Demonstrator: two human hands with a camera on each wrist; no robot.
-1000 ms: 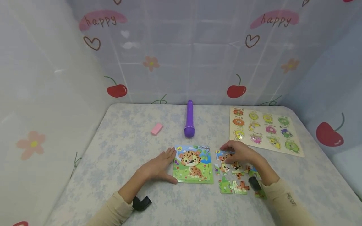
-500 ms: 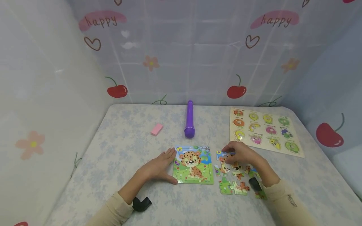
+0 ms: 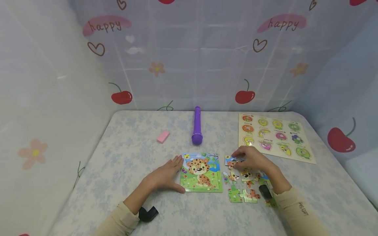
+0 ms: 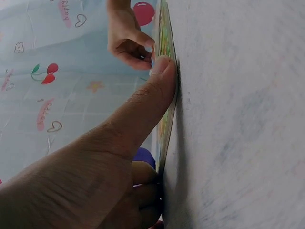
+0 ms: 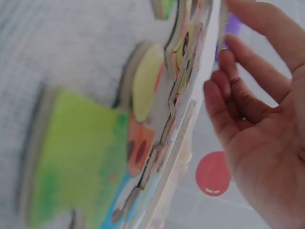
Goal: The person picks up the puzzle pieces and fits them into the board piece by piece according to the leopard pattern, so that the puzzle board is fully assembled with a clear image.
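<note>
A square puzzle board (image 3: 201, 173) with a leopard picture lies flat in the middle of the table. My left hand (image 3: 163, 175) rests at its left side, thumb (image 4: 159, 78) and fingers spread and touching the edge. Right of the board, my right hand (image 3: 252, 160) pinches a blue-topped jigsaw piece (image 3: 228, 160) between thumb and fingers, partly hidden by the hand. Below it lie several loose pieces, among them a leopard-face piece (image 3: 234, 177) and a green piece (image 3: 234, 194). In the right wrist view a green piece (image 5: 76, 157) shows close up, with my fingers (image 5: 243, 90) curled.
A purple toy microphone (image 3: 197, 126) lies behind the board, a pink block (image 3: 163, 136) to its left. The fruit-picture board (image 3: 274, 136) lies at the back right, just beyond my right hand. A printed curtain (image 3: 189, 55) stands behind the table.
The piece at my right hand's fingertips has shifted slightly away from the loose pieces below. My left hand stays in place on the board. The head view has tilted a little.
</note>
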